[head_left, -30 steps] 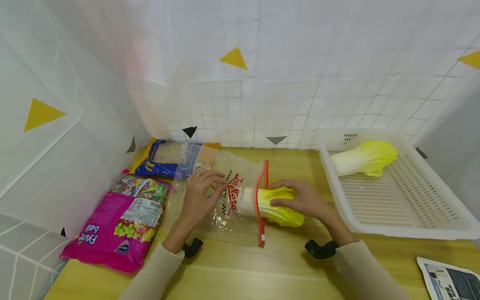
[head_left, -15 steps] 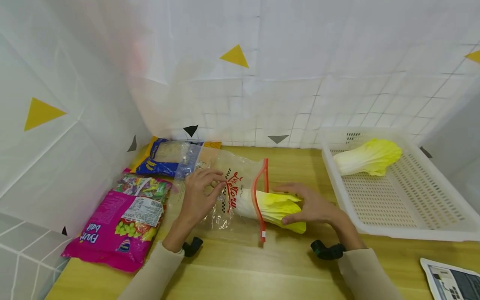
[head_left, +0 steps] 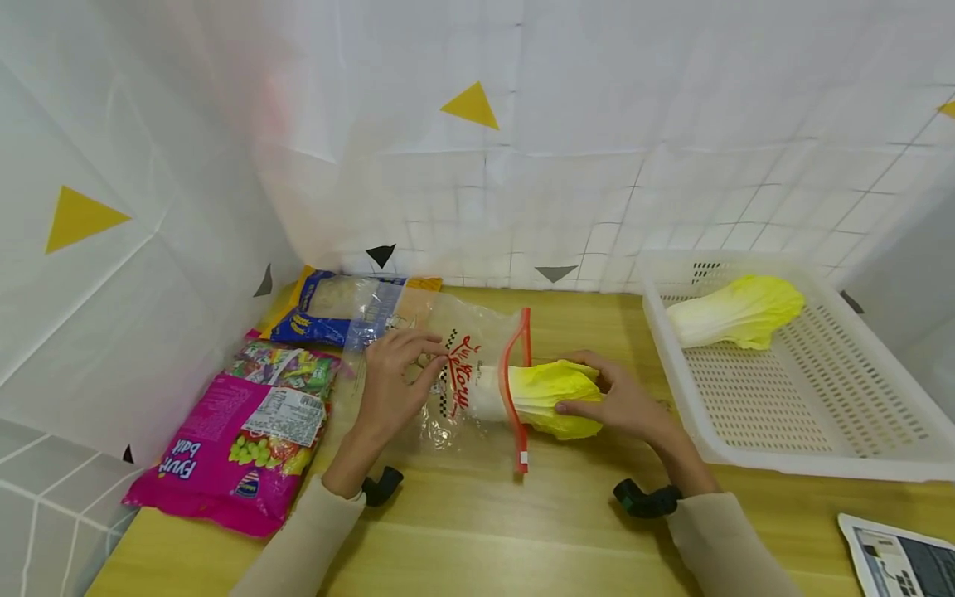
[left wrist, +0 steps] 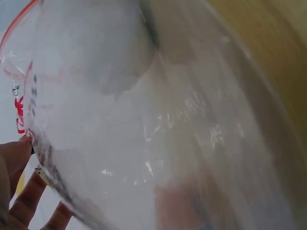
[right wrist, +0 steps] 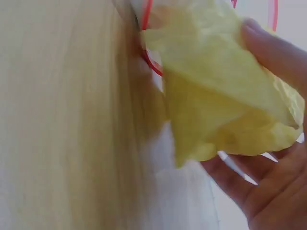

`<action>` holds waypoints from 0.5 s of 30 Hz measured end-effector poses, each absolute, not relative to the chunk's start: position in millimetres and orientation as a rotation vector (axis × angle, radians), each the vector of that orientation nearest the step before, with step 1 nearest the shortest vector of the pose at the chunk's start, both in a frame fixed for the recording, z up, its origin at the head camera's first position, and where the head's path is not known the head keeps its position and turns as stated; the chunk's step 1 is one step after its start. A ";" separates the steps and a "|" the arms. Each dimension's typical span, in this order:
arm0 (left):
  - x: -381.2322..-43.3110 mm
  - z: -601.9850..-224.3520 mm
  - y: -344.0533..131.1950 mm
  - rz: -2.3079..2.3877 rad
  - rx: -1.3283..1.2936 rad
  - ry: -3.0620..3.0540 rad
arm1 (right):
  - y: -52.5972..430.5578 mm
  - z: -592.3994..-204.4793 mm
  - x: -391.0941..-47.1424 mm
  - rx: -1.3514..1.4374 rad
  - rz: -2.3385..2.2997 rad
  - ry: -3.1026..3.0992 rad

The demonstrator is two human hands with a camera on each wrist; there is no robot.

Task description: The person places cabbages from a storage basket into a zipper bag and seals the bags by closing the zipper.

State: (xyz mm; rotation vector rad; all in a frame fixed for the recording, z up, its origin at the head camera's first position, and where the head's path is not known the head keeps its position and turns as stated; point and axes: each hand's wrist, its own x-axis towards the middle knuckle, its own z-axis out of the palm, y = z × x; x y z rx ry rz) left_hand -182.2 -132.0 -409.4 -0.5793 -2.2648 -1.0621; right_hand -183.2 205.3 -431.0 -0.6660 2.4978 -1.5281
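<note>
A napa cabbage (head_left: 555, 406) lies with its white stem end inside a clear zip bag (head_left: 477, 319) with red lettering. Its yellow leafy end sticks out past the red zip edge (head_left: 510, 390). My right hand (head_left: 627, 405) grips those leaves, thumb on the near side and fingers on the far side; the right wrist view shows the leaf tips (right wrist: 216, 110) between them. My left hand (head_left: 395, 385) pinches the bag's upper film between thumb and finger. In the left wrist view the film (left wrist: 124, 139) bulges, with the pale stem end (left wrist: 105, 52) showing through it.
At right stands a white perforated basket (head_left: 753, 458) with another napa cabbage (head_left: 734, 313) in it. On the left lie a pink candy bag (head_left: 216, 439), a colourful pack (head_left: 291, 369) and a blue-and-yellow pack (head_left: 313, 319). A flat printed pouch (head_left: 899, 555) lies at front right.
My right hand loosened, slid right toward the leaf tips and now holds the cabbage nearer its outer end. My left hand keeps its pinch on the bag with little movement.
</note>
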 end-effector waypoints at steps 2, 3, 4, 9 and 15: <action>-182.2 -409.3 -131.8 -1.064 -0.583 -2.262 | 205.1 -433.5 -185.8 -0.696 -1.643 2.445; -182.2 -409.4 -131.6 -1.064 -0.583 -2.263 | 205.2 -434.5 -186.4 -0.710 -1.673 2.446; -182.1 -409.4 -131.4 -1.064 -0.582 -2.264 | 205.4 -435.4 -186.7 -0.721 -1.697 2.448; -182.1 -409.9 -130.2 -1.057 -0.583 -2.265 | 204.5 -436.8 -185.9 -0.675 -1.760 2.503; -180.0 -410.2 -126.9 -1.054 -0.591 -2.265 | 200.5 -433.7 -183.5 -0.601 -1.857 2.502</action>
